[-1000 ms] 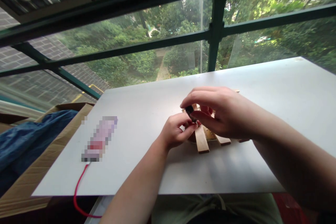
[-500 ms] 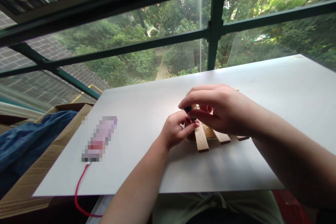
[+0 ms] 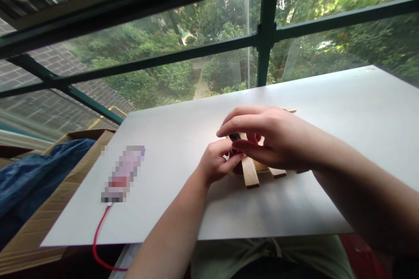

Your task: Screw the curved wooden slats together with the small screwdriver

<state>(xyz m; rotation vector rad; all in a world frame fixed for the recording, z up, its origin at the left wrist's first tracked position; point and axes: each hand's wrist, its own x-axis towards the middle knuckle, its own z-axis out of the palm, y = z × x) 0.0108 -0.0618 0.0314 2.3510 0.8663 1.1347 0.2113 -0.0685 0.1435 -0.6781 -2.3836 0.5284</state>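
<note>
A small wooden frame of flat slats (image 3: 250, 172) lies on the white board (image 3: 314, 109) in front of me. My right hand (image 3: 266, 137) arches over it, thumb and fingers pinching a small black part (image 3: 234, 137) at the frame's left end. My left hand (image 3: 216, 162) is curled beside it, fingertips pressed to the same spot, where a bit of red shows. Most of the frame is hidden under my right hand.
A blurred pink and red object (image 3: 123, 173) lies at the board's left, with a red cord (image 3: 97, 235) running off the near edge. A cardboard box (image 3: 49, 202) holding blue cloth (image 3: 22, 181) stands left of the board. Green window bars (image 3: 266, 30) rise behind.
My right hand has shifted slightly left over the frame with the black part still pinched. The left hand stays pressed at the same spot.
</note>
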